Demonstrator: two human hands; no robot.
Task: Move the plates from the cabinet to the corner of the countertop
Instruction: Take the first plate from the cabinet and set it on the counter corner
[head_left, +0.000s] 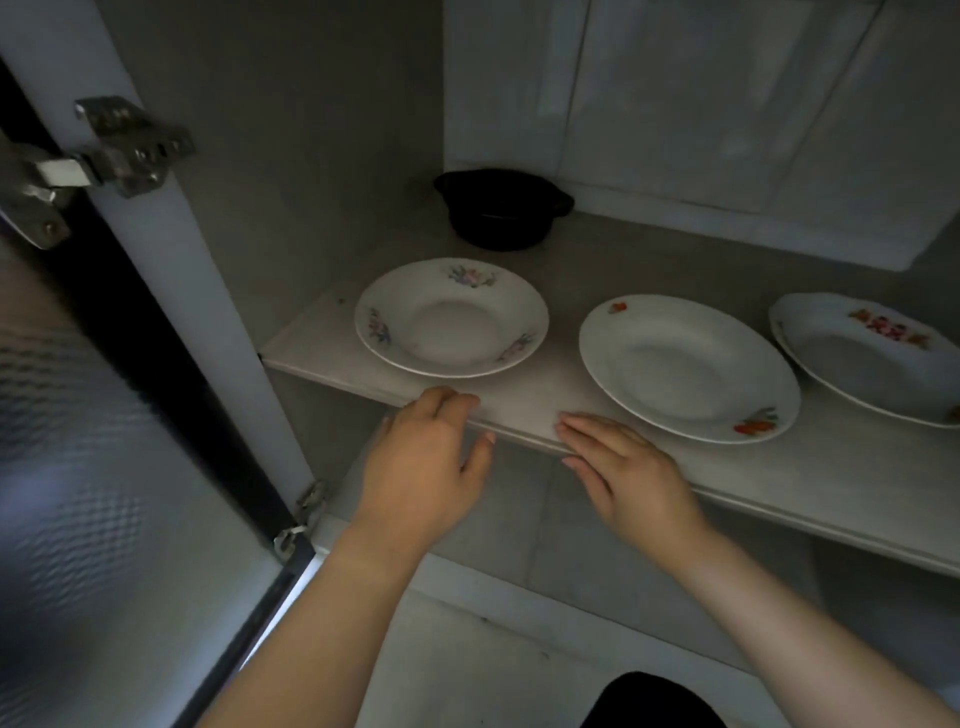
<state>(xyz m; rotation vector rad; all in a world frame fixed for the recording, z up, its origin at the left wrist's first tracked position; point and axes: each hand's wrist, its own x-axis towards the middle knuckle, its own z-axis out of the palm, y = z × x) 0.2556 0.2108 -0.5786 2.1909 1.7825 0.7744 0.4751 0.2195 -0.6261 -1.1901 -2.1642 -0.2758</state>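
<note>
Three white plates with flower prints lie side by side on the cabinet shelf (561, 410). The left plate (451, 318) has pink and purple flowers. The middle plate (688, 368) has red flowers, and the right plate (878, 358) is cut off by the frame edge. My left hand (423, 467) hovers at the shelf's front edge just below the left plate, fingers loosely curled, holding nothing. My right hand (631, 480) lies flat at the shelf edge, between the left and middle plates, fingers spread and empty.
A black pot (503, 209) with small handles stands at the back of the shelf behind the left plate. The open cabinet door (104, 467) with frosted glass and metal hinges (130, 148) stands to the left. A lower cabinet floor lies beneath the shelf.
</note>
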